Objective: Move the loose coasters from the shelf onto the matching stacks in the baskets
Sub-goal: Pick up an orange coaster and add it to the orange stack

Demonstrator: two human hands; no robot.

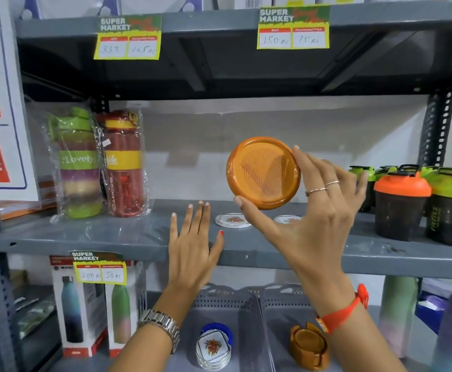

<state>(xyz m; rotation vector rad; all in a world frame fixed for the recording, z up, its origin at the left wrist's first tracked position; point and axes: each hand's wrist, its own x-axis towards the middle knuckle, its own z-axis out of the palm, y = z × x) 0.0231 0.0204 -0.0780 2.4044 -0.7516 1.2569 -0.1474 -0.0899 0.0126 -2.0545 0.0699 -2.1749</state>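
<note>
Right hand [310, 210] pinches the orange coaster [263, 173] by its rim above the shelf [112, 234]; left hand [192, 245] rests open on the shelf edge. Lower it flat onto the orange stack [309, 345] below the shelf, aligning rims.

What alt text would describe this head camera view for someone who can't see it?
A person's right hand holds up a round orange coaster before a grey store shelf, the left hand open beside it. Two white coasters lie on the shelf; baskets below hold a white stack and an orange stack.
</note>
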